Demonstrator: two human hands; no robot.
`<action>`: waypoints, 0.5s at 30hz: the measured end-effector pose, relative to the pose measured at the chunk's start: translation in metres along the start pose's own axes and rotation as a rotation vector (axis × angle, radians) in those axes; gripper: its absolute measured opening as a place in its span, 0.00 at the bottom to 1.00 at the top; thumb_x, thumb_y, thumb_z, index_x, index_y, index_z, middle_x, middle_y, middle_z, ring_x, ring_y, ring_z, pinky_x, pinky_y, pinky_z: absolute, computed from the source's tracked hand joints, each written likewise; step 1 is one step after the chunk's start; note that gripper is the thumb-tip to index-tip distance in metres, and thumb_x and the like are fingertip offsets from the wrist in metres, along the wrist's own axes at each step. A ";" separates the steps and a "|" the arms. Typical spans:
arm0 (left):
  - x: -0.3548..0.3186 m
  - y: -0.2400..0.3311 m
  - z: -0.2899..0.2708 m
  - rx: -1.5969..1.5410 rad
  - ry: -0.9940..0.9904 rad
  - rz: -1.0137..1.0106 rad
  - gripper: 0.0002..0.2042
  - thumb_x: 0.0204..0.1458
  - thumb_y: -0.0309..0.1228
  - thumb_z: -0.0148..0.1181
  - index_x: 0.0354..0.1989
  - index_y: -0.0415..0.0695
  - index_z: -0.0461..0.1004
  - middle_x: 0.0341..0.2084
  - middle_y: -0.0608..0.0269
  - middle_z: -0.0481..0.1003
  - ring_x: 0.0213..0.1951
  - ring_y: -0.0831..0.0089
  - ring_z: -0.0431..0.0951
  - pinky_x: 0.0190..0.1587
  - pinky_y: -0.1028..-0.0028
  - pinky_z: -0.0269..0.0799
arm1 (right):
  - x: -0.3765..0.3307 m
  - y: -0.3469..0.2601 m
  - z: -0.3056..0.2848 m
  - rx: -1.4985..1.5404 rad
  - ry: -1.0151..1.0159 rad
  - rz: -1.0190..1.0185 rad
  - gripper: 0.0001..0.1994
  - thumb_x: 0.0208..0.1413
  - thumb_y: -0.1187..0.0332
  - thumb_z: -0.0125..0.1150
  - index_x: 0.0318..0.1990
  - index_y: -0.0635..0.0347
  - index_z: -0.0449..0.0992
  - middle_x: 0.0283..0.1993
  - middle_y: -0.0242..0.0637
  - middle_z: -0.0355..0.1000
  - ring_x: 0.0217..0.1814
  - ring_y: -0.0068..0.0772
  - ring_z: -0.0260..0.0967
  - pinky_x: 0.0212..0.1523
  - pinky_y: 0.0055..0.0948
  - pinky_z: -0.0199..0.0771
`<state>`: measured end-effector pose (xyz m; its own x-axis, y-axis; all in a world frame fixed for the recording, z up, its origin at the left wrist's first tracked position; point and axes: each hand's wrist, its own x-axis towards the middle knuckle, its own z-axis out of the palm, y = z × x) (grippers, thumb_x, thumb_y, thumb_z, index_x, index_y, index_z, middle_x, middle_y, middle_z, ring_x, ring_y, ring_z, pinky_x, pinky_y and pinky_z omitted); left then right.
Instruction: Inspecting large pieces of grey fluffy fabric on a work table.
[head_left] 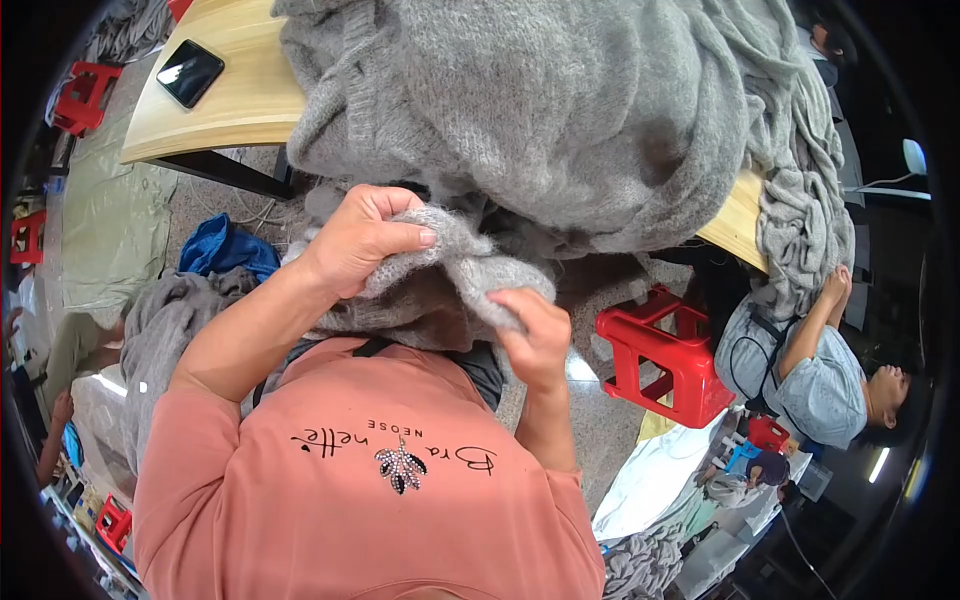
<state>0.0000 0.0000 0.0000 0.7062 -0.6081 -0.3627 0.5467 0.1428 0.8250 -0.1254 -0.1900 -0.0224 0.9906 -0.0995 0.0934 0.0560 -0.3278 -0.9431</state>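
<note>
A fuzzy grey knitted garment (440, 235) is stretched between my two hands, over my lap and just in front of the table edge. My left hand (365, 240) is closed on one part of it, thumb lying on top and pointing right. Lower and to the right, my right hand (533, 330) pinches another part of the same knit. Between the hands the fabric is folded and twisted. More of it hangs down toward my lap, where I cannot make out its edges. Right beyond my hands a large heap of grey knitwear (540, 100) covers much of the table.
The wooden table (240, 90) carries a black phone (190, 73) at its left corner. A red plastic stool (665, 355) stands at my right. Blue cloth (228, 247) and darker grey knitwear (180, 320) lie at my left. Another person (810, 370) sits at the right, handling grey knitwear.
</note>
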 end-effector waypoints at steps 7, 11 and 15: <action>-0.003 -0.007 0.015 0.321 -0.208 -0.014 0.02 0.43 0.21 0.56 0.23 0.36 0.73 0.20 0.72 0.71 0.23 0.88 0.65 0.26 0.83 0.61 | 0.009 -0.033 0.028 -0.340 0.036 -0.630 0.13 0.30 0.81 0.55 0.31 0.65 0.72 0.26 0.38 0.68 0.21 0.33 0.67 0.19 0.26 0.66; -0.002 -0.015 0.011 0.096 -0.307 -0.130 0.03 0.45 0.22 0.54 0.23 0.37 0.73 0.19 0.73 0.70 0.22 0.89 0.64 0.24 0.84 0.59 | 0.013 -0.022 0.031 -0.480 0.190 -0.682 0.11 0.33 0.80 0.55 0.30 0.65 0.70 0.27 0.39 0.67 0.19 0.32 0.66 0.17 0.25 0.64; -0.004 -0.027 0.005 0.152 -0.232 -0.030 0.03 0.46 0.22 0.55 0.25 0.36 0.72 0.20 0.73 0.70 0.23 0.89 0.63 0.24 0.84 0.59 | 0.015 -0.014 0.036 -0.473 0.202 -0.649 0.12 0.33 0.80 0.55 0.31 0.65 0.70 0.27 0.39 0.67 0.20 0.32 0.66 0.17 0.24 0.64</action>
<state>-0.0197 -0.0054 -0.0193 0.5590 -0.7754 -0.2936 0.4799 0.0138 0.8772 -0.1066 -0.1526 -0.0192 0.7357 0.0935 0.6708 0.5060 -0.7342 -0.4527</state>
